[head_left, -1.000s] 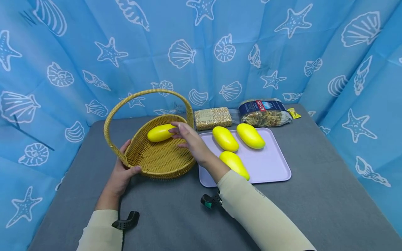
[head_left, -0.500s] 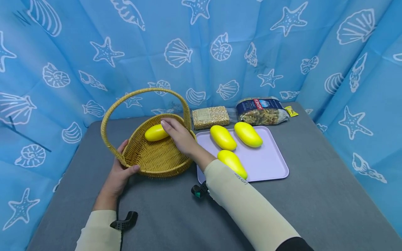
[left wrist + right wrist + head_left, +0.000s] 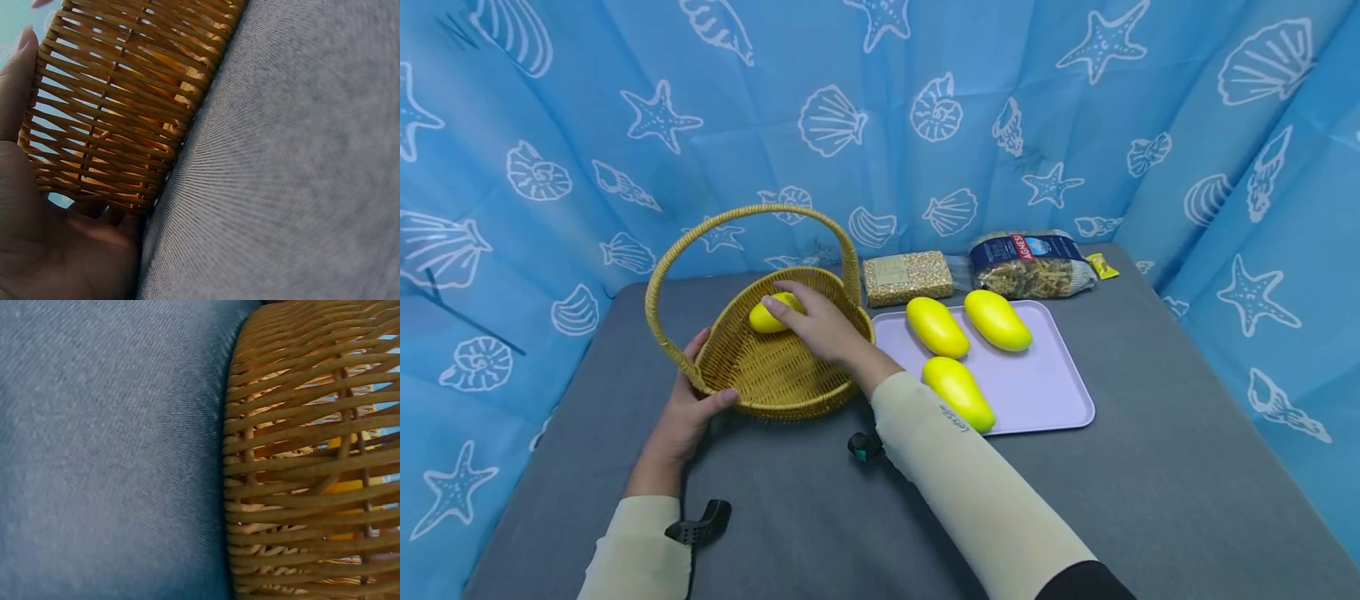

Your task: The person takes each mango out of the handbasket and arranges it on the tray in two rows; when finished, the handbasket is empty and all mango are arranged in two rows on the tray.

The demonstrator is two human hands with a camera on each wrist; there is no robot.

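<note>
A wicker basket with a tall arched handle stands on the table, left of the middle. My left hand grips its near left side, thumb over the rim; in the left wrist view the palm lies against the weave. Inside the basket, near its back wall, lies a yellow mango. My right hand reaches over the right rim and holds this mango, the thumb across its top; the other fingers are mostly hidden. Through the weave, the right wrist view shows bits of yellow.
A lilac tray right of the basket bears three more mangoes. Behind it lie a bag of grains, a pasta bag and a small yellow packet. A blue curtain hangs behind the grey table.
My right hand has moved left and further over the basket, from the mango's right end to a hold around it. The left hand keeps its grip on the basket.
</note>
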